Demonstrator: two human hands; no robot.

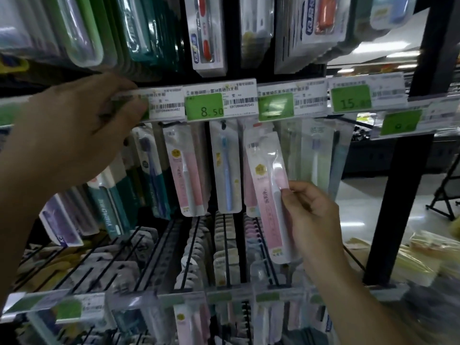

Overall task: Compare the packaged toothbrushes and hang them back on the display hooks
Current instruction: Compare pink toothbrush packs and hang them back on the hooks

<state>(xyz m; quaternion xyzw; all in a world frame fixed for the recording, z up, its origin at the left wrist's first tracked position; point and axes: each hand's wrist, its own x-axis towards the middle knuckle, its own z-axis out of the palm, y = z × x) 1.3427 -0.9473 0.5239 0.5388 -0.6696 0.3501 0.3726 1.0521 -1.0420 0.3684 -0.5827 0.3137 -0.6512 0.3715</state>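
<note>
My right hand (307,212) grips a pink packaged toothbrush (267,195) by its right edge and holds it upright in front of the middle row of hooks, its top just below the price tags. My left hand (74,130) reaches up to the left price tag (164,105); thumb and fingers pinch the tag's left end. A matching pink pack (185,170) hangs on a hook at the left, and a blue toothbrush pack (225,170) hangs beside it. The hook behind the held pack is hidden.
Price tags reading 8.50 (209,107) and 15 (351,99) line the rail. Larger toothbrush boxes (209,33) hang above. Bare black wire hooks (189,250) jut forward below, with more packs under them. A black shelf post (395,195) stands at the right.
</note>
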